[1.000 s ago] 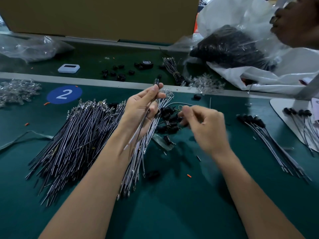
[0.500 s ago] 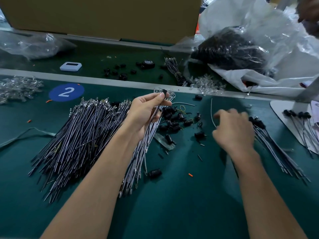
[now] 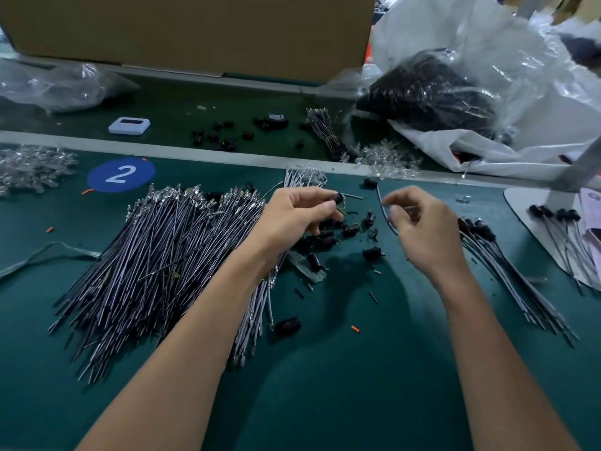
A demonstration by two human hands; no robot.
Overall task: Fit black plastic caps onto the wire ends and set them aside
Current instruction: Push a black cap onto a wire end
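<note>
A big heap of bare grey wires (image 3: pixel 162 255) lies on the green mat (image 3: pixel 341 369), to the left of my arms. Loose black caps (image 3: pixel 328 236) are scattered between my hands. My left hand (image 3: pixel 292 219) hovers over them and pinches one black cap (image 3: pixel 338 198) between thumb and forefinger. A little to the right, my right hand (image 3: pixel 426 232) pinches a thin curved wire (image 3: pixel 383 209) at its fingertips. Capped wires (image 3: pixel 507 275) lie in a row to the right of that hand.
More capped wires (image 3: pixel 559 222) rest on a white stand base at the right edge. Behind the mat's grey strip are a cardboard box (image 3: pixel 195 27), plastic bags (image 3: pixel 455 92), a tape roll (image 3: pixel 276 120), a white device (image 3: pixel 129 125) and clear parts (image 3: pixel 32 167).
My left hand lowered from holding a wire upright and now pinches a black cap. My right hand went out to the capped pile, then came back left and now holds a wire.
</note>
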